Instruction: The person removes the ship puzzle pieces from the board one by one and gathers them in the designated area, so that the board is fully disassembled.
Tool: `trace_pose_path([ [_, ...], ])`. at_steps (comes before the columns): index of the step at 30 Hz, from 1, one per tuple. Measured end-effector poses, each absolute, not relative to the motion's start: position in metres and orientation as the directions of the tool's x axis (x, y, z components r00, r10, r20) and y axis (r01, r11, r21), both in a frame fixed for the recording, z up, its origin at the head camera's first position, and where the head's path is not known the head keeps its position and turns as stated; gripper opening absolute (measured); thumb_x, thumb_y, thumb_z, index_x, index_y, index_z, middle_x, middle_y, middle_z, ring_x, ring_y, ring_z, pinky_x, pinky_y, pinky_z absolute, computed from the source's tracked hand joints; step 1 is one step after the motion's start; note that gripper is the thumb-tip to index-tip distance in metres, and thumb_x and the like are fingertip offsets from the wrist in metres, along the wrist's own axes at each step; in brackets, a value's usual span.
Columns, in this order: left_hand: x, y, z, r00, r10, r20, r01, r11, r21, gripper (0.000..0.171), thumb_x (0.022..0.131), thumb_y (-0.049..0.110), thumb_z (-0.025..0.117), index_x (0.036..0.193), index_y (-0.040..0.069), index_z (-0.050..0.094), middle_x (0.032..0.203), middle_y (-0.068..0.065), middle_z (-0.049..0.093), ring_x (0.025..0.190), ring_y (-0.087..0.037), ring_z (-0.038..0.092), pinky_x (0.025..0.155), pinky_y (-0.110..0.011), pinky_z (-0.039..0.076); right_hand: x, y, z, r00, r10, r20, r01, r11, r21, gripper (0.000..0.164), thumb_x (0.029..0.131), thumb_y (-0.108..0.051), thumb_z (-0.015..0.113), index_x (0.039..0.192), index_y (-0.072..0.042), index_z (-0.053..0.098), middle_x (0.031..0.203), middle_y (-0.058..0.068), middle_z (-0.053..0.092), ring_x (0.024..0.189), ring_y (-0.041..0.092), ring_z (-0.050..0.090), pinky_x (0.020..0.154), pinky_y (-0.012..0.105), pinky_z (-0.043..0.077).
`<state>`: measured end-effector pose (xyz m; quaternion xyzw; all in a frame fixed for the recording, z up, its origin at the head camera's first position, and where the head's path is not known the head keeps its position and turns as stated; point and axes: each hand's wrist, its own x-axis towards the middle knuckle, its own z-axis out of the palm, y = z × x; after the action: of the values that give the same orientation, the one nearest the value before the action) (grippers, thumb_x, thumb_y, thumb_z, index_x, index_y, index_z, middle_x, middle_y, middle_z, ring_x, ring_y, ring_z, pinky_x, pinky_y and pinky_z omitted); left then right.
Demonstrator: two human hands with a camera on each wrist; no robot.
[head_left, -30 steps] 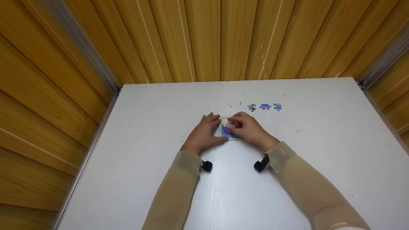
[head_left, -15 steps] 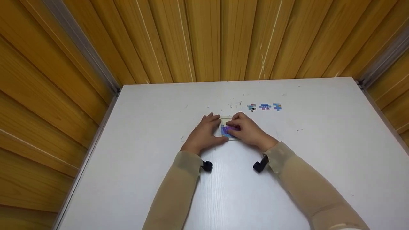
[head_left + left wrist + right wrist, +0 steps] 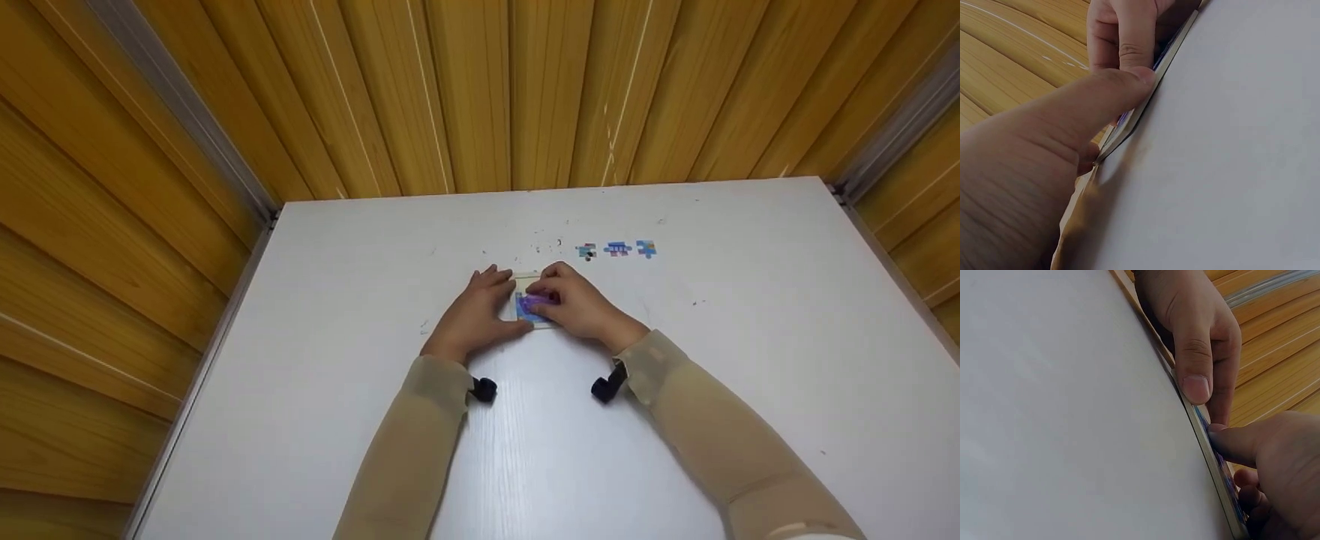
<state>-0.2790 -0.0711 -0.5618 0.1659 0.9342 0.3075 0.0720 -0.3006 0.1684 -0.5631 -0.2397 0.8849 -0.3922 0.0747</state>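
Note:
A small pale puzzle tray [image 3: 528,283] lies on the white table between my two hands, its lower part covered by a blue and purple picture. My left hand [image 3: 476,313] holds it by the left side, thumb on the near rim and fingers along the far end. Over the picture, my right hand [image 3: 583,306] pinches a purple puzzle piece [image 3: 541,299] between thumb and curled fingers, low against the tray. In the right wrist view the right thumb [image 3: 1238,441] sits right at the picture surface. The right fingers hide the tray's right side.
Beyond the right hand lie three loose puzzle pieces in a row: a teal and red one [image 3: 587,252], a blue one [image 3: 618,249] and a blue and orange one [image 3: 646,249]. Dark specks mark the table [image 3: 360,300]. Wood-patterned panels [image 3: 480,97] stand behind.
My right hand has shifted slightly left over the picture, and more purple shows between its thumb and fingers. The left hand keeps its hold on the tray. The loose pieces stay put.

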Motion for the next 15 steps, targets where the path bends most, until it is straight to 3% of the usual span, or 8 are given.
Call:
trace_pose_path([
  [6,-0.2794,-0.0723,-0.5606,-0.936,0.351,-0.026,0.266,0.754,0.601,0.088,0.094,0.056,0.088,0.166,0.014,0.059,0.183,0.003,0.042,0.179,-0.031,0.02,0.146,-0.049,0.024,-0.3009,0.1668,-0.5609,-0.876,-0.476,0.078,-0.373,0.565,-0.736,0.032,0.107,-0.019,0.08,0.135,-0.004,0.08,0.138,0.017,0.059,0.121,0.033,0.062,0.111,0.049,0.053],
  [15,-0.2785,-0.0711,-0.5632,-0.936,0.352,-0.03,0.266,0.757,0.597,0.089,0.094,0.056,0.089,0.166,0.014,0.059,0.183,0.003,0.043,0.179,-0.028,0.021,0.146,-0.048,0.024,-0.2984,0.1678,-0.5634,-0.88,-0.466,0.088,-0.371,0.56,-0.741,0.032,0.106,-0.018,0.081,0.134,-0.004,0.08,0.139,0.017,0.059,0.125,0.035,0.063,0.115,0.051,0.052],
])
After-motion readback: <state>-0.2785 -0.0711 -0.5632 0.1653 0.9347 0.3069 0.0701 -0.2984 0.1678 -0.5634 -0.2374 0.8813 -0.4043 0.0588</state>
